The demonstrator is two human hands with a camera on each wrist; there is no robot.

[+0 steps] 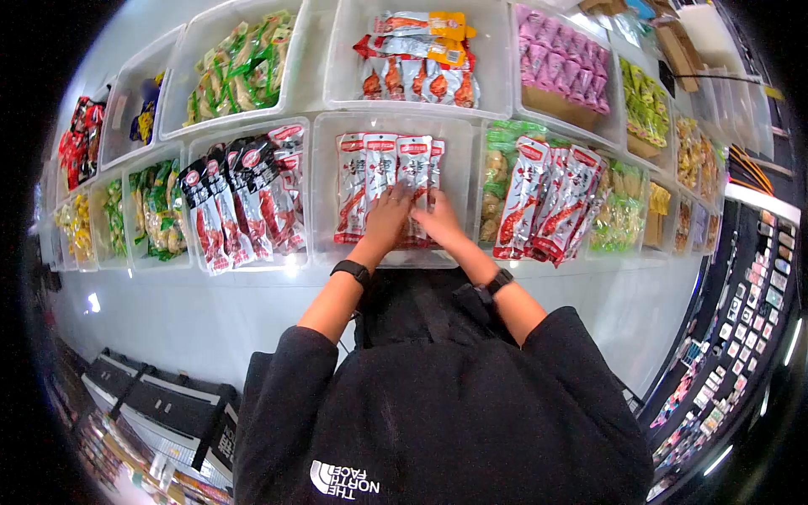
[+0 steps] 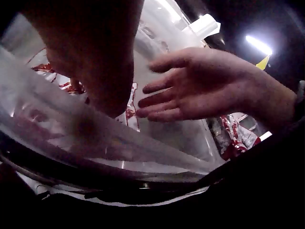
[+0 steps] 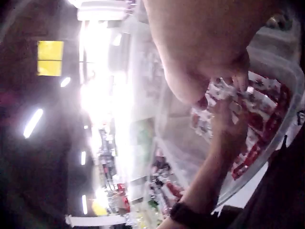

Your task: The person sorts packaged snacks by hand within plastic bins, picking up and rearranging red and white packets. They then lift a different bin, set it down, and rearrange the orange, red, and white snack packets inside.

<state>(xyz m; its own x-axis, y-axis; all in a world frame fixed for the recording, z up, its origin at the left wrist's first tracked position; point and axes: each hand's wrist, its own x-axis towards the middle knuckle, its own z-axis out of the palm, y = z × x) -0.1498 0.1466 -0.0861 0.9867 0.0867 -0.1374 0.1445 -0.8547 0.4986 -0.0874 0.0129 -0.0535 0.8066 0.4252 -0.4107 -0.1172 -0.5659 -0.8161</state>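
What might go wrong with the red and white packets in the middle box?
Maybe two things. The left hand is touching the red and white packets in the middle box, with the right hand close by, so a push could knock their row crooked. Also, the loose pile of similar packets to the right sits over green packs, so a bump might make it slide.

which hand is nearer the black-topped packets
Left: the left hand is over the middle of the adjacent bin, the right hand farther from the black-topped packets, toward that bin's far side.
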